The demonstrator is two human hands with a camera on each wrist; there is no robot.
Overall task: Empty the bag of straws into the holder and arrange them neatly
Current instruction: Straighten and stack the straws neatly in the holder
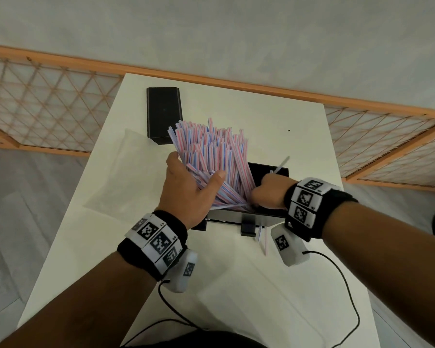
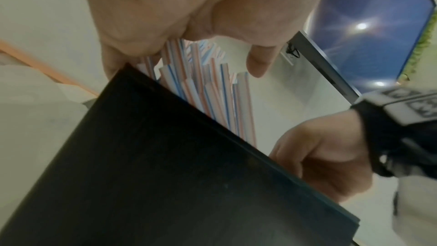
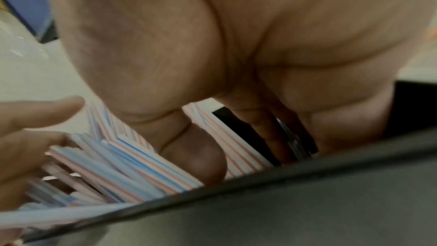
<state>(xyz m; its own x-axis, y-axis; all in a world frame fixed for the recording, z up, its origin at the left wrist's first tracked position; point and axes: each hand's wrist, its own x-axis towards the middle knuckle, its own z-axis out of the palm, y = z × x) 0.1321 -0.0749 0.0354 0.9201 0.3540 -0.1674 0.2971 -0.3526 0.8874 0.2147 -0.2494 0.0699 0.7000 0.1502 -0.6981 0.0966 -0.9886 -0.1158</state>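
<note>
A black box-shaped holder (image 1: pixel 271 170) stands mid-table. A thick bundle of pink-and-blue striped straws (image 1: pixel 209 151) rises from it, leaning up and to the left. My left hand (image 1: pixel 194 172) cups the bundle from the left, thumb on the near side and fingers curled round the far side. In the left wrist view the straws (image 2: pixel 201 85) pass between those fingers above the holder's wall (image 2: pixel 165 175). My right hand (image 1: pixel 266 190) is curled inside the holder's right part and pinches a single straw (image 1: pixel 282 164) that sticks up. Its thumb presses the straws (image 3: pixel 132 162).
A black lid-like box (image 1: pixel 163 114) lies at the back of the white table (image 1: pixel 261 116). A clear empty bag (image 1: pixel 121 172) lies at the left. Two loose straws (image 1: pixel 263 237) lie in front of the holder. Wrist-camera cables (image 1: pixel 347 292) trail over the near edge.
</note>
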